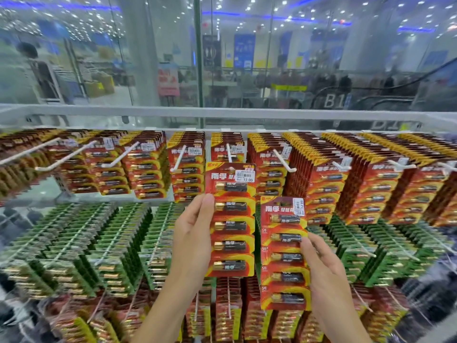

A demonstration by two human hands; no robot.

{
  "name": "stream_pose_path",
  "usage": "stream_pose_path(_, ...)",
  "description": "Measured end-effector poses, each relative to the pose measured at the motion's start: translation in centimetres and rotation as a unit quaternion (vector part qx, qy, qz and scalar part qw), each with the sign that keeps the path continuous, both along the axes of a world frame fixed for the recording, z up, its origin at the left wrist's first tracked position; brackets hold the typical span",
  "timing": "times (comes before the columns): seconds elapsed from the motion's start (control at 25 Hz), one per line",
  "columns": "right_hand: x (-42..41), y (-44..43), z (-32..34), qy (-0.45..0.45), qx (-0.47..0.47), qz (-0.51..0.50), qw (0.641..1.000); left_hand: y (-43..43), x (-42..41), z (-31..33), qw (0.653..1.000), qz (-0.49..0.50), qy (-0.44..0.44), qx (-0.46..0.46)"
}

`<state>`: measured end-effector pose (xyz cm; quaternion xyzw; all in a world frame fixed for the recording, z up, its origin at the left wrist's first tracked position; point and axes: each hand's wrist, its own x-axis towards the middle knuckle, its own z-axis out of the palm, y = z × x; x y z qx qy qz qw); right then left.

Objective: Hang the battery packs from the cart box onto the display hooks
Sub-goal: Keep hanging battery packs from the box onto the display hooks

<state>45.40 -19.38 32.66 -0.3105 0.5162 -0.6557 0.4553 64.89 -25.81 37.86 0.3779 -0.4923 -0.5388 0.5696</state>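
Left hand [195,233] pinches a red battery pack [231,219] along its left edge, thumb on the front, fingers behind. The pack is upright and raised, its top just below a white display hook [229,152] in the top row. Right hand [321,263] grips a second red battery pack [284,253] by its right edge, lower and just beside the first. Red packs [321,179] fill the top-row hooks. Green packs [99,243] hang in the row beneath. Glass partition [197,58] behind the rack.
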Motion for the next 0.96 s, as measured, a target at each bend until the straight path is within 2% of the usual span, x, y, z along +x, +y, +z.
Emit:
stream_pose_path(0.36, -2.0, 0.2, 1.2, 0.047, -0.029, 0.011, 0.998, -2.1, -2.3, -0.5, 0.999, 0.033, -0.009, 0.006)
stream_pose_path(0.72, -2.5, -2.1, 4.3, 0.077, -0.059, 0.014, 0.995, -12.1, -4.2, -1.0, 0.984, 0.114, -0.129, -0.050)
stream_pose_path(0.96, -2.8, -3.0, 3.2, 0.081, -0.050, -0.005, 0.995, -13.7, -4.4, -1.7, 0.986, 0.115, -0.111, -0.044)
